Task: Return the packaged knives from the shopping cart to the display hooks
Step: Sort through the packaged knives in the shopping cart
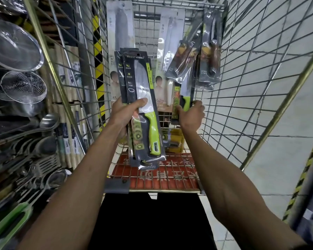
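As arms extend, left hand grips knives, right hand — seemingly — pinches one pack

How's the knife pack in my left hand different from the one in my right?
The left hand grips a stack; its front knife pack shows a broad blade in full. The right hand holds a narrower-bladed knife pack, its top hidden behind brown-handled packs. Both have green handles and dark cards.

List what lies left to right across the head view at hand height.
Wire strainers → left hand → stack of green-handled knife packs it grips → right hand gripping a smaller knife pack → cart's wire side wall.
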